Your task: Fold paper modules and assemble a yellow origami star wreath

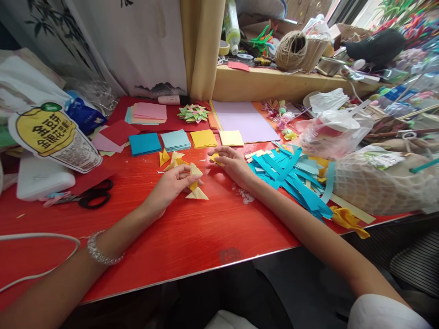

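While the left hand pinches a folded paper piece and the right hand a yellow bit, both nearside of the cream stack, it's probably assembly imo, so lining-up's needed next.

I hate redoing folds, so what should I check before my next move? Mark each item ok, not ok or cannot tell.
1. Left hand holds the pale piece: ok, pinched.
2. Right hand holds the yellow piece: ok, pinched.
3. Yellow piece's folds crisp: cannot tell, it is partly covered.
4. Scissors clear of both hands: ok, lying off to the left.
5. Scraps cleared away: not ok, heaped beside the right forearm.
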Tool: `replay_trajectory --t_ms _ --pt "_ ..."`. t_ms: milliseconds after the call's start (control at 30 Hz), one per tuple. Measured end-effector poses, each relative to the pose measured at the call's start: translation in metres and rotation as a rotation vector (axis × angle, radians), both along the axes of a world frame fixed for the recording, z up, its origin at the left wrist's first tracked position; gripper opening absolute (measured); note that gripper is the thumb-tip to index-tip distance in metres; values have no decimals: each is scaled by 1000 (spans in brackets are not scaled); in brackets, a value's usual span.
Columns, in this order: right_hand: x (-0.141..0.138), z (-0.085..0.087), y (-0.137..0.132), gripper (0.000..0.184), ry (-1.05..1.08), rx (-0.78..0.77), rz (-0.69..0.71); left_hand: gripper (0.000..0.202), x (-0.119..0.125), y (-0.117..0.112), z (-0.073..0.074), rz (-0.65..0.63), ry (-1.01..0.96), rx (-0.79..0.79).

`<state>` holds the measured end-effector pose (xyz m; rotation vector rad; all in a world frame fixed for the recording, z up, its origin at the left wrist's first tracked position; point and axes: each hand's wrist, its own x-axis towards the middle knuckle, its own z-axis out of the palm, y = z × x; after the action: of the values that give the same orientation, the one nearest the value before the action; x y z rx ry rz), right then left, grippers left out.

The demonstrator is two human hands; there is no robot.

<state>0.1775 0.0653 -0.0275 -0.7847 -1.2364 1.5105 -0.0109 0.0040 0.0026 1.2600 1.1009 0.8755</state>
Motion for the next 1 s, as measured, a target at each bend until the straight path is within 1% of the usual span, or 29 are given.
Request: replay_trajectory --t_ms 167,267,333,400,433,500,567,700,800,867,933,1000 --pt "-2 3 -9 44 -44 56 43 19 -2 1 -2 0 25 112" --pt "-1 13 -18 37 -100 99 122 18 -1 0 -1 14 23 209" --pt "1 24 -24 39 -162 118 144 18 -1 -1 0 37 17 270" --pt "4 34 -29 45 -212 154 127 16 -1 -1 2 62 29 324" --pt "5 39 -31 42 -239 180 113 15 -1 -2 2 69 43 344" --pt "8 45 -34 27 -264 218 92 14 -2 -2 3 67 83 364" --pt "10 48 -35 19 -289 219 92 16 -2 -2 3 44 114 352" --pt "13 47 -34 22 -377 216 125 23 -2 -1 2 -10 128 290" --pt "14 47 -35 26 -475 315 116 23 -2 0 2 -24 145 293" --pt "14 49 -37 26 -556 405 63 23 -2 0 2 -25 169 305" --pt "14 51 -39 18 -678 506 14 22 -3 -1 2 -22 208 315" --pt "14 54 -41 6 -821 585 21 22 -4 -1 1 -25 255 326"
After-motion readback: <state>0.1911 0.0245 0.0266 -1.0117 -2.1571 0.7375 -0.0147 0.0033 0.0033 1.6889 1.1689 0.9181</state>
